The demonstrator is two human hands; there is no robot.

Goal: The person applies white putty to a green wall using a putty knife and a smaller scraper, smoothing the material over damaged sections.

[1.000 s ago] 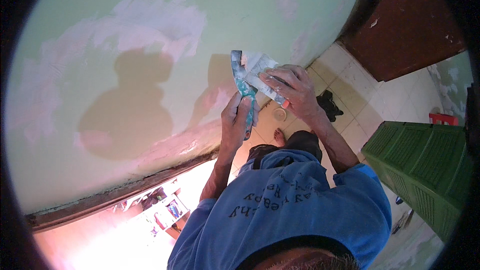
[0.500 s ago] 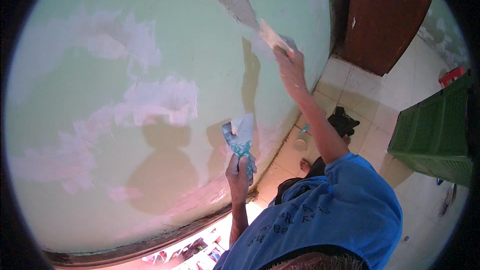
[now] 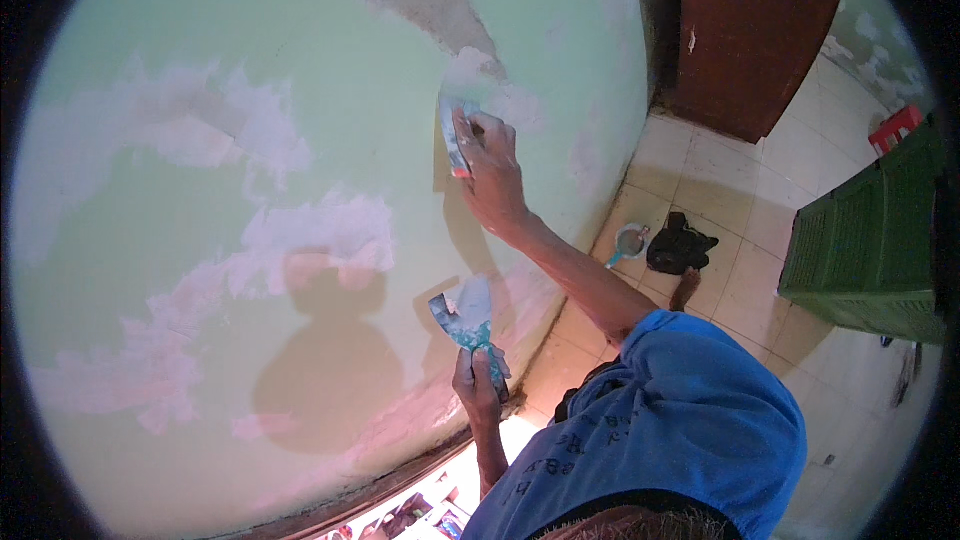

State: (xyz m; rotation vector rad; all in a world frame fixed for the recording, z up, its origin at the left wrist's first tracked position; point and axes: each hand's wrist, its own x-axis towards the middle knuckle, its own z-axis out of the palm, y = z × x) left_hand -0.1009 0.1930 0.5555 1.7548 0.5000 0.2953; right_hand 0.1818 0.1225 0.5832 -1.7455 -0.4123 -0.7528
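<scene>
Right hand [image 3: 492, 170] has a flat scraper [image 3: 451, 135] gripped along its right side, fingers closed with no slack that I can see. It's up at the green wall [image 3: 345, 140], just on the near side of a fresh-looking pale smear [image 3: 468, 67], with a rough grey patch [image 3: 432, 8] farther off. The scraper's long axis runs mostly near to far; its far end leans a touch left, and the reddish end sits nearest me. I can't tell from my feed whether the edge is actually pressing on the wall, but its shadow lies right beside it.

Left hand [image 3: 482, 377] is lower and nearer, wrapped snugly round the handle of a turquoise putty knife [image 3: 476, 334]. That one points away from me too: wide blade at the far end, butt of the handle at the near end, the whole thing tipped slightly left going away. There's a pale lump on the blade. The two tools are well apart.

Over on the right, a round tub [image 3: 631, 240] and a black bundle [image 3: 683, 246] sit close together on the tiled floor [image 3: 735, 205].
</scene>
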